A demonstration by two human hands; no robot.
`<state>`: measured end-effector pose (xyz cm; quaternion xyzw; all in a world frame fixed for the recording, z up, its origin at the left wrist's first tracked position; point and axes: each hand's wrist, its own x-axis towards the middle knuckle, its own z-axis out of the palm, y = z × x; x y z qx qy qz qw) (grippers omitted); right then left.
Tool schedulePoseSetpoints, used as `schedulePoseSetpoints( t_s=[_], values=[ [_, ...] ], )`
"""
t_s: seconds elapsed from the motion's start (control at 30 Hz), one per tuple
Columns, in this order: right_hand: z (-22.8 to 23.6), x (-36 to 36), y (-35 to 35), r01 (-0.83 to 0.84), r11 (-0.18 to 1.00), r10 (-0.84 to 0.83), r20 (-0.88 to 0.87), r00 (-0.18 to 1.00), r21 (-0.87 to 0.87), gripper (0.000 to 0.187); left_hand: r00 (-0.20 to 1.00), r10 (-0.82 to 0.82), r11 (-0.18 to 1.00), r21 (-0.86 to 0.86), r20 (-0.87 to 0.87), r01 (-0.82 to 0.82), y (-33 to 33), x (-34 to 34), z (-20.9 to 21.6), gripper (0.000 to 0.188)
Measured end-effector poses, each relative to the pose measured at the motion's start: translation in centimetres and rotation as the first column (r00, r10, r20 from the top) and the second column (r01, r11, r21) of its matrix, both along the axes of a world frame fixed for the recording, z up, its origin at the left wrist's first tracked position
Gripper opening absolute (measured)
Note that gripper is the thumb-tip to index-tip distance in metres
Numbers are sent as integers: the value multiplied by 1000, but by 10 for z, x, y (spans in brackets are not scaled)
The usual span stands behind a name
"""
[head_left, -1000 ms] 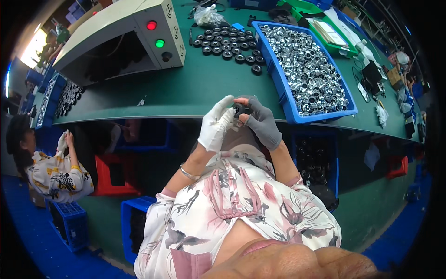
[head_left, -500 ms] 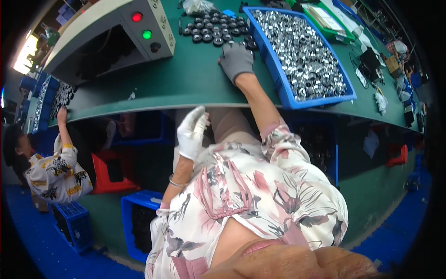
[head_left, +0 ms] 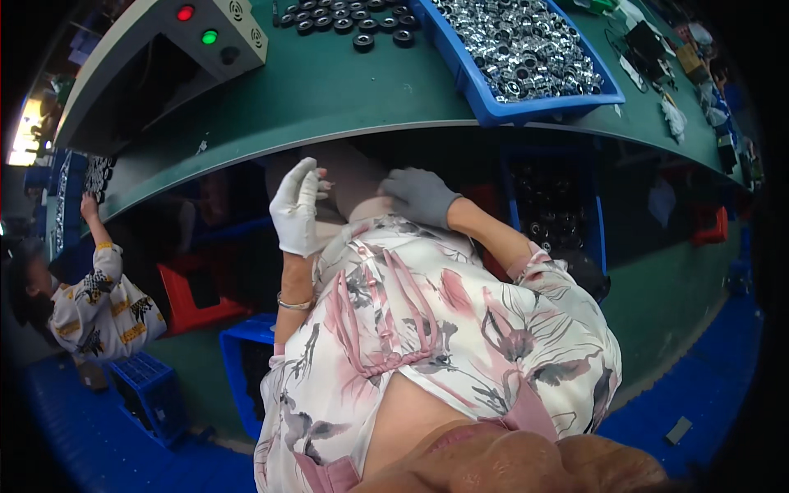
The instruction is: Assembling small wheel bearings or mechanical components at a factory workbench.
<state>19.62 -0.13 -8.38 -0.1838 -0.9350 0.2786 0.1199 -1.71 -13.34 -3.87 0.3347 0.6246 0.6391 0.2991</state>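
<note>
Both of my hands are below the table edge, over my lap. My left hand (head_left: 297, 212), in a white glove with some bare fingertips, is raised with its fingers loosely bent and apart; nothing shows in it. My right hand (head_left: 422, 198), in a grey glove, lies over my thigh with its fingers stretched out. On the green table (head_left: 345, 94) beyond them, black ring-shaped parts (head_left: 364, 41) lie in loose rows. A blue tray (head_left: 534, 109) full of shiny metal rings stands to their right, near the table edge.
A beige machine (head_left: 246, 51) with red and green lights stands at the left of the table. Another person (head_left: 107, 304) sits farther left, near a red stool (head_left: 174, 300). Under the table at right is a blue crate (head_left: 602, 226) of dark parts.
My right hand has left the black parts on the table and come back to my lap. The left hand has shifted slightly left in view. The view itself has tilted, moving the table upward.
</note>
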Motion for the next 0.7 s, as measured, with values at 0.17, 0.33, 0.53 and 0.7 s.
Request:
schedulePoseSetpoints(
  t_s=[0.17, 0.33, 0.53, 0.7],
  values=[
    [-92, 21, 38, 389, 836, -284, 301, 910, -387, 46, 996, 80, 996, -29, -30, -81, -16, -12, -8, 30],
    [-173, 24, 53, 383, 839, -323, 214, 922, -387, 48, 985, 153, 986, -78, 84, -146, -33, -28, -24, 31],
    [-207, 30, 72, 317, 858, -224, 261, 939, -404, 52, 981, 168, 981, -119, 96, -156, -46, -33, -34, 32],
    [-195, 69, -15, 361, 843, -310, 190, 932, -398, 56, 986, 117, 983, -154, 118, -98, -38, -33, -45, 32]
  ],
)
